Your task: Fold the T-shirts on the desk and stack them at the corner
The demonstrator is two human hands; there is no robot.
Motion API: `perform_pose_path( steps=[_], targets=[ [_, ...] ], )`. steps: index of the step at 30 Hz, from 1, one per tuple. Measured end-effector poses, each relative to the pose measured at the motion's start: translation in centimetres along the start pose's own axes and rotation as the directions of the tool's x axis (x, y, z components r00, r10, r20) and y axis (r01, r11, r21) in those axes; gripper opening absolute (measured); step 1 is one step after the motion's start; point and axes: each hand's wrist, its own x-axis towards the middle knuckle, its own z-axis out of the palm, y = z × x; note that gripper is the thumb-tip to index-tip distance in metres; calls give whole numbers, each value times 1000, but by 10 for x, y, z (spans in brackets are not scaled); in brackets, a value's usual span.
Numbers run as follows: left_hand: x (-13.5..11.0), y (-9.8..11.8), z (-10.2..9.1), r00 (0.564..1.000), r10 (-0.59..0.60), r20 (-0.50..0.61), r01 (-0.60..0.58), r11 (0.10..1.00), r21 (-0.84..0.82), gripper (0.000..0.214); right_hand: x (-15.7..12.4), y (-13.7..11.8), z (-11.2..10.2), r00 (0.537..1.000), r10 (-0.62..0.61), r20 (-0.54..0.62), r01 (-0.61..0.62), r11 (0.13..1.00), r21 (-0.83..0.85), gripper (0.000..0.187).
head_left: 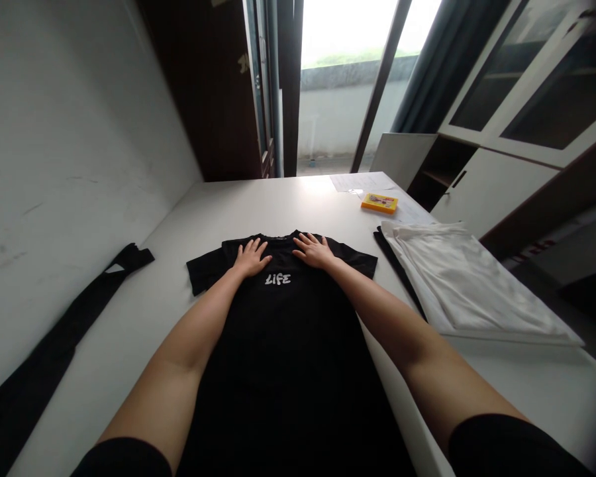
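A black T-shirt (288, 324) lies spread out on the white table, its collar at the far end and its short sleeves out to both sides. White lettering runs across its chest. My left hand (251, 258) rests flat on the shirt near the left shoulder, fingers spread. On the other side of the collar, my right hand (314, 252) is laid flat with its fingers apart. Neither hand grips the cloth. The near end of the shirt runs down toward my body, where I cannot make out its hem.
A stack of folded white and black cloth (477, 278) lies at the right. A yellow box (379, 203) sits by some papers (357, 181) at the far right. Another black garment (69, 331) stretches along the left by the wall. The white table (268, 205) ends before a window.
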Motion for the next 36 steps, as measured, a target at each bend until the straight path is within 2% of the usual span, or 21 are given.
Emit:
perform_pose_path(
  steps=[8, 11, 14, 18, 23, 26, 29, 32, 36],
  targets=[
    [18, -11, -2, 1000, -22, -6, 22, 1000, 3, 74, 16, 3, -3, 999, -6, -39, 6, 1000, 5, 69],
    [15, -11, -8, 999, -6, -36, 7, 1000, 21, 72, 3, 6, -12, 990, -7, -137, 13, 999, 40, 66],
    [-1, -19, -18, 996, 0, -94, 5, 999, 47, 71, -28, 19, -19, 972, 31, -232, -19, 998, 54, 65],
    [-41, -46, -29, 989, -68, -130, 78, 995, 68, 69, -84, 49, -15, 978, 84, -192, -78, 996, 41, 60],
    [-117, -77, -25, 984, -99, -149, 108, 993, 56, 57, -131, 75, -4, 963, 130, -237, -128, 992, 25, 57],
    [-164, -88, -23, 972, -86, -218, 95, 995, 33, 55, -141, 75, -2, 941, 178, -289, -177, 984, 29, 56],
    [-200, -99, -23, 955, -110, -275, 115, 993, -1, 57, -153, 68, 0, 928, 198, -317, -196, 980, 36, 56],
    [-223, -106, -23, 950, -132, -284, 130, 991, -25, 59, -171, 61, 3, 936, 181, -302, -184, 983, 16, 54],
    [-241, -102, -20, 951, -111, -287, 102, 994, -45, 60, -198, 56, 4, 950, 127, -286, -133, 991, -1, 55]
  ],
)
